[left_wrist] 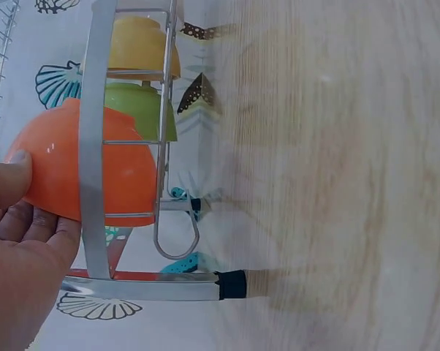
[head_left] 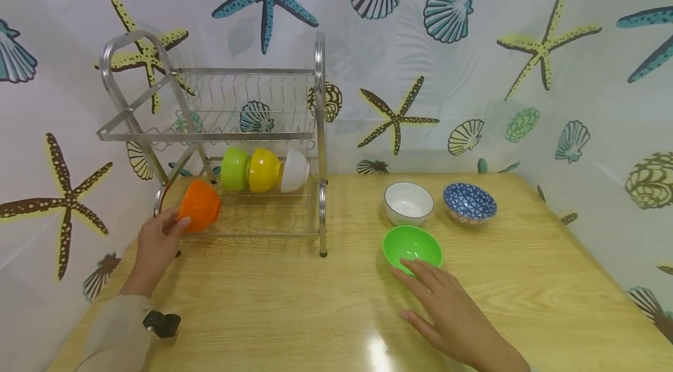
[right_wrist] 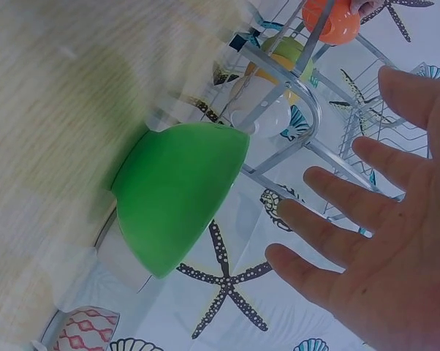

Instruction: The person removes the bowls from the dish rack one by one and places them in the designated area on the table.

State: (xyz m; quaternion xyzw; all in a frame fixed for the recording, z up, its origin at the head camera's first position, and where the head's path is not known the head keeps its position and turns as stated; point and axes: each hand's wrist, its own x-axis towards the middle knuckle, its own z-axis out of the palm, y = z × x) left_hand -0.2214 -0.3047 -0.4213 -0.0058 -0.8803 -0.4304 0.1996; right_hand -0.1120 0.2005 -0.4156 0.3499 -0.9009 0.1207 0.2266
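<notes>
My left hand [head_left: 160, 243] pinches an orange bowl [head_left: 201, 206] between thumb and fingers at the front left of the dish rack's lower shelf. The bowl is on its side, and the left wrist view shows it behind the rack's front rail. Behind it on that shelf stand a lime green bowl [head_left: 235, 169], a yellow bowl [head_left: 265, 170] and a white bowl [head_left: 295, 171], also on their sides. My right hand [head_left: 447, 313] hovers with fingers spread near a bright green bowl [head_left: 412, 246], which sits upright on the table. In the right wrist view a gap separates them.
The metal dish rack [head_left: 210, 137] has two tiers; no dishes show on its upper one. Behind the green bowl are a white bowl with a dark rim [head_left: 409, 201] and a blue patterned bowl [head_left: 469, 202]. A curtain with sea prints [head_left: 399, 56] encloses the wooden table [head_left: 294, 302].
</notes>
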